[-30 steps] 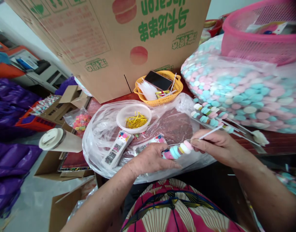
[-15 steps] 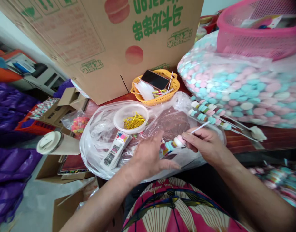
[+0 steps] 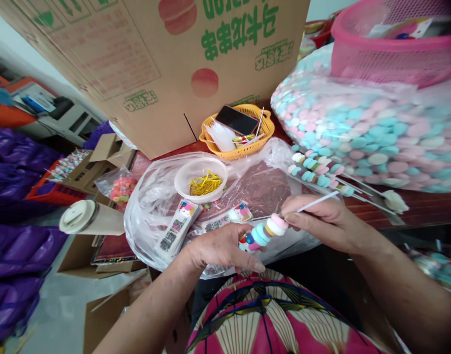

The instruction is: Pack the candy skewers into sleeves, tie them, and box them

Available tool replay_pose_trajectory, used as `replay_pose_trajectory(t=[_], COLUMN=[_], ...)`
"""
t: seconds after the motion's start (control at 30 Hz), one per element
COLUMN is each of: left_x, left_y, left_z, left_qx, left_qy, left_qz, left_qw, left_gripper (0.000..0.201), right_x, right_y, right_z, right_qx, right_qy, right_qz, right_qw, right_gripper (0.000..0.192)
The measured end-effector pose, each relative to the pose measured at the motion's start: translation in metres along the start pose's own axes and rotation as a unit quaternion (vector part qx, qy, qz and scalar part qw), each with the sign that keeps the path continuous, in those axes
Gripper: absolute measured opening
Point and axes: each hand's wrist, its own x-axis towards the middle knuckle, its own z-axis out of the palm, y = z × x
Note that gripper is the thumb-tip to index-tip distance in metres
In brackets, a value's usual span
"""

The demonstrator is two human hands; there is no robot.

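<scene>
A marshmallow skewer [image 3: 262,234] in pink, white, yellow and blue slants above the plastic-covered table. My right hand [image 3: 317,216] pinches it by the white stick, just above the top pink piece. My left hand [image 3: 223,250] curls around its lower end, where a printed wrapper with red and blue dots shows; the palm side and some fingers are hidden. Beneath my left hand lies a printed clear bag [image 3: 229,219]. A stack of the same printed bags [image 3: 179,228] is left of it. Gold twist ties [image 3: 205,184] fill part of a white bowl [image 3: 181,169].
Behind stand a large cardboard box [image 3: 166,98] and a yellow basket [image 3: 225,153] with a phone [image 3: 237,121]. Several finished-looking skewers [image 3: 317,169] lie at right, before a big bag of marshmallows [image 3: 376,132] under a pink basket [image 3: 391,54]. A lidded cup [image 3: 96,219] is at left.
My left hand has closed in around the skewer's lower end and moved slightly down. The skewer has tilted more upright, and the printed bag behind my left hand has come into view.
</scene>
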Motion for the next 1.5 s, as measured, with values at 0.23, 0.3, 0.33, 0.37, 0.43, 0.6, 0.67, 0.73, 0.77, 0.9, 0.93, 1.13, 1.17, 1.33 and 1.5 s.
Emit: replay_pose_trajectory(t=[0.23,0.3,0.33,0.37,0.43,0.6,0.67,0.73,0.77,0.9,0.93,1.13,1.17,1.33,1.5], left_x=[0.016,0.019,0.020,0.020,0.020,0.025,0.028,0.028,0.027,0.015,0.013,0.019,0.021,0.027,0.021], left_y=[0.001,0.000,-0.001,-0.001,-0.003,-0.006,-0.005,-0.004,-0.003,-0.005,-0.006,-0.007,-0.007,-0.006,-0.003], left_z=[0.012,0.014,0.015,0.016,0.017,0.015,0.011,0.004,0.000,-0.005,-0.003,0.015,0.015,0.013,0.012], left_qx=[-0.116,-0.128,-0.139,-0.156,-0.199,-0.205,-0.137,-0.026,0.031,0.139,0.130,0.062,0.069,0.099,0.197], left_qy=[-0.100,-0.137,-0.152,-0.162,-0.163,-0.101,-0.061,0.021,0.067,0.106,0.086,0.105,0.112,0.156,0.166], left_qz=[-0.037,-0.040,-0.040,-0.037,-0.021,0.007,0.005,0.018,0.029,0.043,0.034,0.033,0.044,0.067,0.040], left_qw=[0.988,0.981,0.978,0.974,0.966,0.973,0.989,0.999,0.997,0.984,0.987,0.992,0.990,0.981,0.966], left_gripper=[0.040,0.041,0.042,0.044,0.047,0.049,0.050,0.056,0.059,0.050,0.043,0.020,0.016,0.023,0.027], right_x=[0.006,0.011,0.013,0.015,0.017,0.010,0.005,0.002,0.001,0.001,0.002,0.004,0.004,0.009,0.013], right_y=[-0.004,-0.003,-0.002,-0.001,0.001,0.013,0.021,0.027,0.030,0.029,0.027,0.019,0.018,0.012,0.003], right_z=[-0.003,-0.006,-0.008,-0.009,-0.011,0.009,0.023,0.032,0.034,0.033,0.033,0.056,0.060,0.047,0.021], right_qx=[-0.008,-0.014,-0.013,-0.008,0.009,0.075,0.084,0.079,0.080,0.107,0.104,0.071,0.070,0.043,-0.033], right_qy=[-0.033,-0.030,-0.033,-0.038,-0.056,-0.083,-0.047,0.013,0.044,0.103,0.097,0.067,0.070,0.108,0.080], right_qz=[-0.019,-0.028,-0.030,-0.028,-0.008,0.090,0.119,0.147,0.165,0.207,0.205,0.199,0.208,0.202,0.131], right_qw=[0.999,0.999,0.999,0.999,0.998,0.990,0.988,0.986,0.982,0.967,0.968,0.975,0.973,0.972,0.988], right_gripper=[0.015,0.014,0.014,0.014,0.017,0.028,0.032,0.034,0.034,0.038,0.038,0.035,0.035,0.031,0.028])
